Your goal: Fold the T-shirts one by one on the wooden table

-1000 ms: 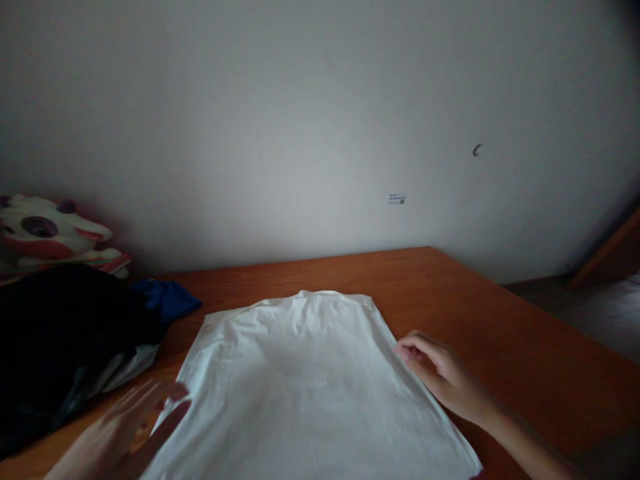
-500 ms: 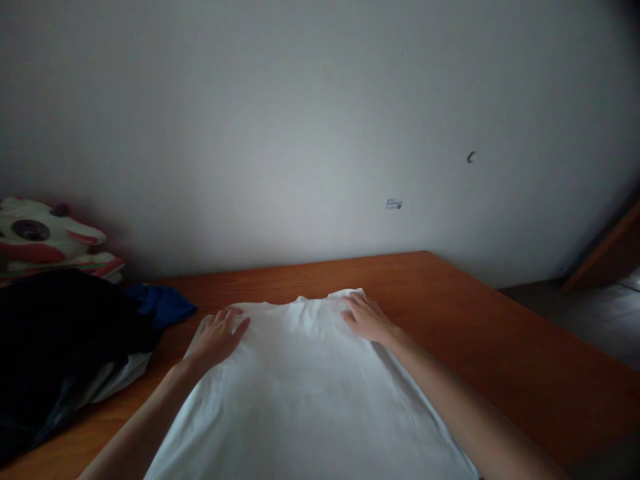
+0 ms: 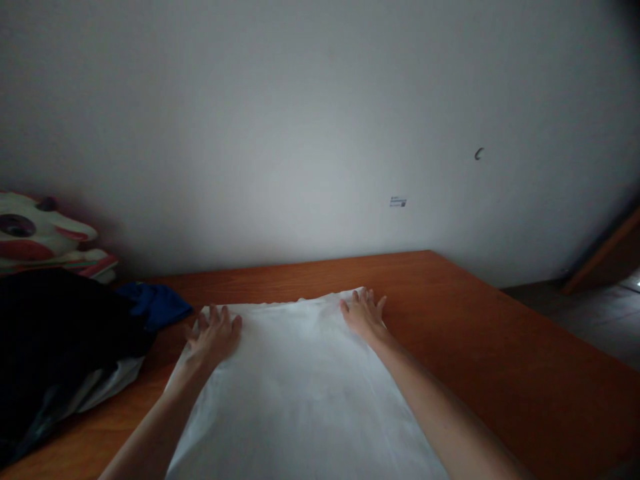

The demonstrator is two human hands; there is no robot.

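The cloth (image 3: 305, 393) lies flat on the bench (image 3: 480, 333), light and soft by its look, best taken at its eleven and one o'clock corners, where left hand (image 3: 214, 337) and right hand (image 3: 364, 317) rest spread, a black heap (image 3: 65, 327) at nine.

No text can be read. A small label (image 3: 399, 201) is seen on the wall (image 3: 300, 133), above the far edge of the table (image 3: 480, 340), near its far right corner. Rows of print and a dark square (image 3: 403, 205) can be made out; lettering is too small to be deciphered.
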